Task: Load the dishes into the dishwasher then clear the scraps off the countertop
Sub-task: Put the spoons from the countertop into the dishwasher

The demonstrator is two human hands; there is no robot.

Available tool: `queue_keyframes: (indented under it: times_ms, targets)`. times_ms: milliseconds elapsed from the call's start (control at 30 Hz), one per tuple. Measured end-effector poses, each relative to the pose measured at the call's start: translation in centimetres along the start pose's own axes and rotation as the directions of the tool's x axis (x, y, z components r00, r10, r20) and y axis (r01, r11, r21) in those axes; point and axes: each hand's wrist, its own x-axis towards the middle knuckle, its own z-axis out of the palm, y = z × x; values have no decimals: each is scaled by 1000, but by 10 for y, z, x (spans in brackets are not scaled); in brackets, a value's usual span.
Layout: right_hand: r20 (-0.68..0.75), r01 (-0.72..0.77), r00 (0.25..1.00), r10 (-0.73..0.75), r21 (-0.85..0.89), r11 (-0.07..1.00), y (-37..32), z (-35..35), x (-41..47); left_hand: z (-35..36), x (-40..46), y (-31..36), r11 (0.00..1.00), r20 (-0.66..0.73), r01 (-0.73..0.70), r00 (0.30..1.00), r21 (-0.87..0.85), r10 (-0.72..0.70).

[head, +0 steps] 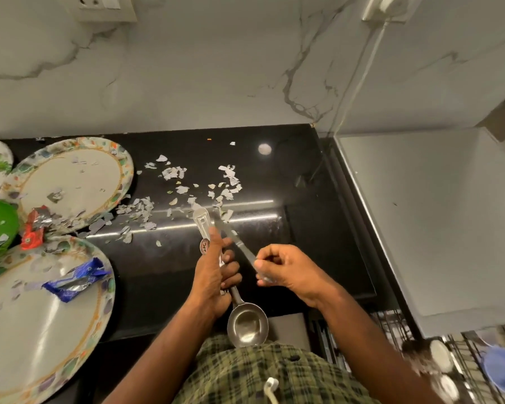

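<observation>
Fingers: your left hand [213,275] has its fingers [231,268] curled round the handles of metal measuring spoons [247,323]; your right hand [286,272] pinches the handle end of a knife [239,243] between thumb and fingertips.
Spoons: one bowl hangs below your left hand near your shirt, another handle [201,221] sticks up past your thumb over the table [303,223].
Knife: its blade slants up and left, crossing just beside the upper spoon.
Scraps: torn paper bits [184,188] lie scattered on the black table ahead of your hands.
Plates: two patterned plates [70,182] sit at the left, carrying scraps and a blue wrapper [73,282]; a red wrapper [34,228] lies between them.
Dishwasher: a rack [461,363] shows at lower right, blurred, with some dishes in it.
</observation>
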Motion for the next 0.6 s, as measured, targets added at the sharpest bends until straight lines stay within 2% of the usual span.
queue_keyframes:
  times_ms: [67,167,267,333,467,533,600]
  targets:
    - [1,25,1000,-25,-5,1000,7,12,-6,13,2,-5,996,42,-14,999,92,11]
    - [-52,70,996,-73,-50,996,14,9,-12,26,7,-11,964,26,-45,999,261,39]
    - [-29,99,994,-105,-148,984,21,-9,-28,39,14,-22,950,57,-5,998,314,-14]
    - [-84,101,989,-118,-181,978,31,-18,-42,53,17,-35,941,78,21,996,338,-50]
    - [-287,49,956,-67,-67,997,49,-35,-74,86,15,-61,927,139,47,985,373,-106]
    - [-324,-2,946,8,19,1000,63,-56,-93,108,13,-85,914,155,82,976,398,-155]
    - [-305,-10,952,23,44,999,69,-67,-109,123,9,-101,905,191,111,960,412,-205]
